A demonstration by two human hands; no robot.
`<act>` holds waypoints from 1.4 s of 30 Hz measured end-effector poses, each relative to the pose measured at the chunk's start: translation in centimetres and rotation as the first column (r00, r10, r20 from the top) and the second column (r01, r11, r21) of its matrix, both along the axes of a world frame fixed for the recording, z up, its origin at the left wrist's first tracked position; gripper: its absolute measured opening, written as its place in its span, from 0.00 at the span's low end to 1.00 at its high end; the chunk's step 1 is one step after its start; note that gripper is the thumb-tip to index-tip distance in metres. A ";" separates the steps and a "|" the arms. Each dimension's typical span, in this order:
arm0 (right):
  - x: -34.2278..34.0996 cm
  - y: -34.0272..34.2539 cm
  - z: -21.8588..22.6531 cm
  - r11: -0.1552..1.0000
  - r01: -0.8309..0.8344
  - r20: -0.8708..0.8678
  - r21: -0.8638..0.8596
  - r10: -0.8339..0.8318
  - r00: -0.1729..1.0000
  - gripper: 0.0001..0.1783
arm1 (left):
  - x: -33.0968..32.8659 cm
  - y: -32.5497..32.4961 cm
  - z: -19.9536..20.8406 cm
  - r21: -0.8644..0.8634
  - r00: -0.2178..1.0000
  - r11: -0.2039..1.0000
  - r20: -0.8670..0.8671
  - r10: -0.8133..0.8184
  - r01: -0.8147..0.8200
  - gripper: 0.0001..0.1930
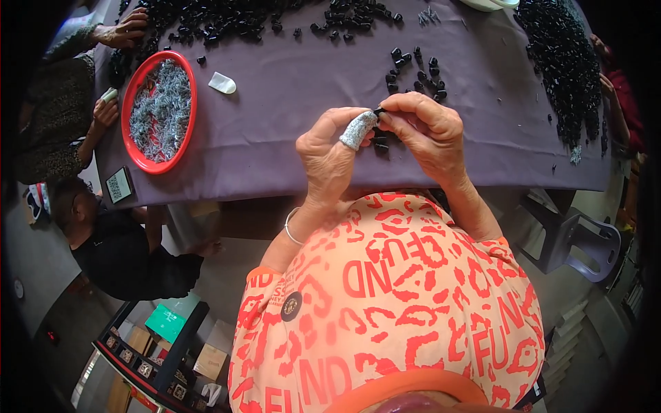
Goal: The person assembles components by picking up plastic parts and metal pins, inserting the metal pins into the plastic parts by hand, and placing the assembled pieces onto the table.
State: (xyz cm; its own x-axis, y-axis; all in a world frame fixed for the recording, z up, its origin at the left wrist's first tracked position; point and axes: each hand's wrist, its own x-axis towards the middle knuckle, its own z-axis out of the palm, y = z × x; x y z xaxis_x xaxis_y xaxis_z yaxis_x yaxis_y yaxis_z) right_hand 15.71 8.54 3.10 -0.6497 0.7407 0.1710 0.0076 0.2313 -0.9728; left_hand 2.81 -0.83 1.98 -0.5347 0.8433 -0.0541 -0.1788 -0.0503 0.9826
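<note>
My left hand (329,148) and my right hand (428,132) meet fingertip to fingertip over the near side of the table. A grey knit finger cover (358,131) sits on a finger of my left hand. Both hands pinch a small black plastic part (378,112) between them, mostly hidden by the fingers. Just beneath and between the hands, another black part (381,143) lies on the cloth. Beyond them is a loose group of similar black parts (428,82).
A red oval basin (192,103) of small silvery metal pieces stands left on the purple tablecloth (275,162). Black-part heaps (561,69) lie right and far. Nearby are a white fingertip-shaped piece (222,83) and a code card (118,184). Other people's hands (124,29) are at the edges.
</note>
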 end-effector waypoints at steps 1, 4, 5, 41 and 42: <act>-0.1 0.0 -0.1 1.000 -0.001 0.003 0.021 0.000 1.000 0.09 | -0.1 0.0 -0.1 0.002 1.000 1.000 -0.004 0.000 0.000 0.06; -1.2 0.5 -0.6 0.992 0.011 -0.008 0.129 -0.010 1.000 0.08 | -0.8 0.5 -0.5 -0.013 0.999 1.000 -0.030 0.013 -0.013 0.06; -1.6 0.9 -0.7 0.991 0.010 -0.013 0.130 -0.009 1.000 0.08 | -1.2 0.7 -0.8 -0.009 0.998 1.000 -0.058 0.014 -0.014 0.06; -4.4 2.5 -2.7 0.635 -0.310 0.380 0.708 0.028 0.924 0.19 | -7.2 3.4 -1.0 -0.430 0.904 0.795 0.224 -0.365 0.428 0.13; -4.4 2.7 -2.8 0.626 -0.304 0.360 0.718 0.040 0.932 0.18 | -7.2 3.6 -0.9 -0.441 0.896 0.780 0.223 -0.384 0.444 0.13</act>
